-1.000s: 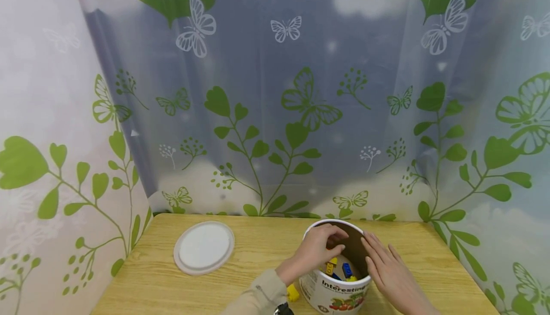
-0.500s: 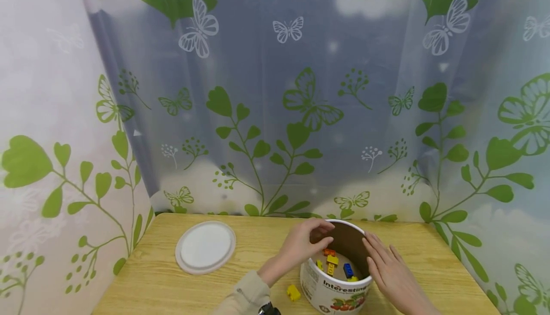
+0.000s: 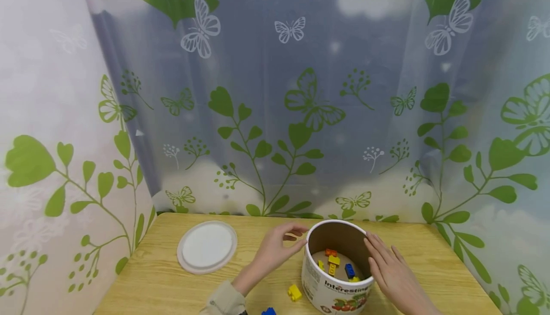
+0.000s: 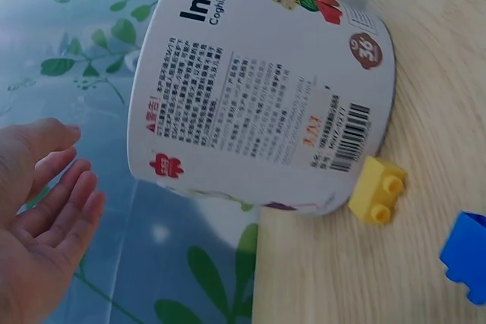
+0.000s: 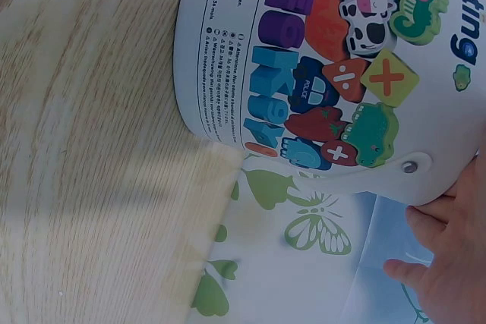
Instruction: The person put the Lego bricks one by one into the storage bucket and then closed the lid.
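A white printed bucket stands upright on the table, its top uncovered. Inside, on its floor, lie several toy bricks, among them a blue one, a yellow one and an orange-red one. My left hand is just outside the left rim, fingers loosely bent and holding nothing. Straight fingers of my right hand rest against the bucket's right side at the rim. On the table left of the bucket are a yellow brick and a blue brick.
A round white lid lies flat on the wooden table, toward the back left. Behind the table hangs a curtain printed with leaves and butterflies. The bucket's white handle shows low on its side in the right wrist view.
My left hand has drawn back leftward from over the bucket's opening to outside its rim. More of the bricks inside shows, and the blue brick on the table has come into view. My right hand stays put.
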Motion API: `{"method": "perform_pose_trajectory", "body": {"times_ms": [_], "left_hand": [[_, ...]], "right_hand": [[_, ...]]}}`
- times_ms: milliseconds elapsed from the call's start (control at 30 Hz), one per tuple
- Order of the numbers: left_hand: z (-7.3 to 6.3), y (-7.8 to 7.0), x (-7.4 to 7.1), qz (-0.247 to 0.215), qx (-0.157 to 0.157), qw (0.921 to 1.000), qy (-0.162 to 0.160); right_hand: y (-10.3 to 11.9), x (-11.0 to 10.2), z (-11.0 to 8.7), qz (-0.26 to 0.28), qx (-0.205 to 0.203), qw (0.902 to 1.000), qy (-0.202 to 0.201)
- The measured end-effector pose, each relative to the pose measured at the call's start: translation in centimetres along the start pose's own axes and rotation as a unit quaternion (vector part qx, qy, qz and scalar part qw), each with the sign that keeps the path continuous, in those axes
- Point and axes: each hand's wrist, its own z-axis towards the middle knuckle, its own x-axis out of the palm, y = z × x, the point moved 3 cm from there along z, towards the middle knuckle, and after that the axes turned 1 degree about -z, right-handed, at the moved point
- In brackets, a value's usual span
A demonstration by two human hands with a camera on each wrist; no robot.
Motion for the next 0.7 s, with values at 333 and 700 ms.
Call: {"method": "perform_pose_trajectory", "body": {"times_ms": [333,700], "left_hand": [[-3.0,2.5,-1.4,0.010,-0.038,0.9985,0.038],[-7.5,5.8,-1.3,-0.008,-0.114,0.9802,0.162]], "right_hand": [[-0.1,0.1,0.0,0.000,0.001,1.0000,-0.003],[-0.1,0.3,0.0,0.001,-0.001,1.0000,-0.008]]}}
